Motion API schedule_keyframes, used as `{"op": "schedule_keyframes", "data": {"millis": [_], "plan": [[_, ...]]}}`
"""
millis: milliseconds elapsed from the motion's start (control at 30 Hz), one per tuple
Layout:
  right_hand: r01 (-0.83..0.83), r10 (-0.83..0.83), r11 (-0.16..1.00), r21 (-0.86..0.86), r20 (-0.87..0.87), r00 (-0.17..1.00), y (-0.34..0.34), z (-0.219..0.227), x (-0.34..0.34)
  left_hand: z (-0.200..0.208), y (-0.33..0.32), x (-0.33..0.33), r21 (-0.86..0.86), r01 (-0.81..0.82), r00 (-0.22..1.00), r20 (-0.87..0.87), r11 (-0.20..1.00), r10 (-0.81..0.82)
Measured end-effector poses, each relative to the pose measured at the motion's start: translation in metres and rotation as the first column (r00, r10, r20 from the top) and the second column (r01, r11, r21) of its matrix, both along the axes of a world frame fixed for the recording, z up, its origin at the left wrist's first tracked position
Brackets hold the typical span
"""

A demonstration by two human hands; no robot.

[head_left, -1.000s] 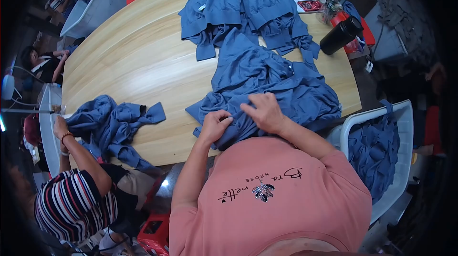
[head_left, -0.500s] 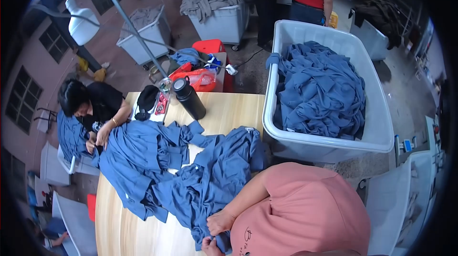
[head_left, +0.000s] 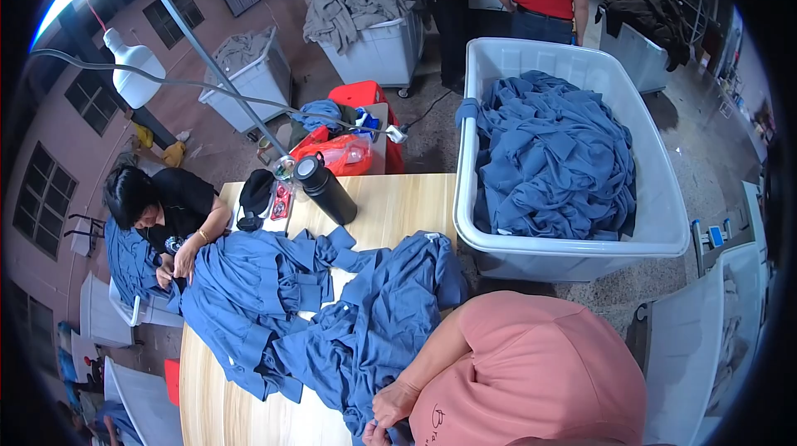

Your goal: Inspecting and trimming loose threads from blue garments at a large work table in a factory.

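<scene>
My right hand point(head_left: 394, 401) is closed at the near end of a heap of blue garments, its fingers bent in toward the cloth. Just below it, partly cut off by the lower edge, my left hand point(head_left: 376, 432) pinches the edge of a blue garment point(head_left: 359, 413). The two hands are close together beside my pink shirt. More blue garments point(head_left: 249, 280) lie crumpled across the wooden table point(head_left: 407, 201). On the left, another person's hands point(head_left: 178, 265) are at a blue garment at the table's edge.
A large white bin point(head_left: 573, 251) full of blue garments stands against the table's right side. A black bottle point(head_left: 325, 188) and a black cap point(head_left: 256, 193) sit at the far side. A metal pole point(head_left: 207, 56) carries a lamp point(head_left: 133, 72). Two people stand at the back.
My view has shifted slightly. My hands have drawn closer together at the cloth, the left one turned with its fingertips up. The other person's hands have moved a little.
</scene>
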State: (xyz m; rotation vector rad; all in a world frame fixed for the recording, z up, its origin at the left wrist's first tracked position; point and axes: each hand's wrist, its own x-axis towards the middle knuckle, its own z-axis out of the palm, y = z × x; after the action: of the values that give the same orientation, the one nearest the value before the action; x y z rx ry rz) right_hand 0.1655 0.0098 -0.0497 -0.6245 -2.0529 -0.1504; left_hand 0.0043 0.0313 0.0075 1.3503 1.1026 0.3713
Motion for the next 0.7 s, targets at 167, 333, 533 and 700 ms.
{"op": "schedule_keyframes", "data": {"millis": [167, 333, 533, 700], "plan": [[0.048, -0.053, 0.996, 0.076, 0.063, 0.997, -0.001, -0.008, -0.001, 0.000, -0.004, 0.000, -0.012, 0.015, 1.000, 0.013, 1.000, -0.015], [0.039, -0.036, 0.999, -0.015, 0.125, 0.991, -0.001, -0.011, -0.002, -0.001, -0.009, -0.001, -0.025, 0.030, 0.999, 0.025, 0.999, -0.030], [-0.031, 0.079, 0.915, -0.402, 0.105, 0.991, -0.001, -0.007, 0.001, 0.007, -0.012, -0.001, -0.023, 0.040, 0.998, 0.042, 0.999, -0.039], [-0.138, 0.069, 0.807, -0.574, -0.140, 0.988, 0.001, 0.003, -0.002, 0.014, -0.020, 0.006, 0.130, -0.068, 0.995, -0.067, 0.989, 0.077]]}}
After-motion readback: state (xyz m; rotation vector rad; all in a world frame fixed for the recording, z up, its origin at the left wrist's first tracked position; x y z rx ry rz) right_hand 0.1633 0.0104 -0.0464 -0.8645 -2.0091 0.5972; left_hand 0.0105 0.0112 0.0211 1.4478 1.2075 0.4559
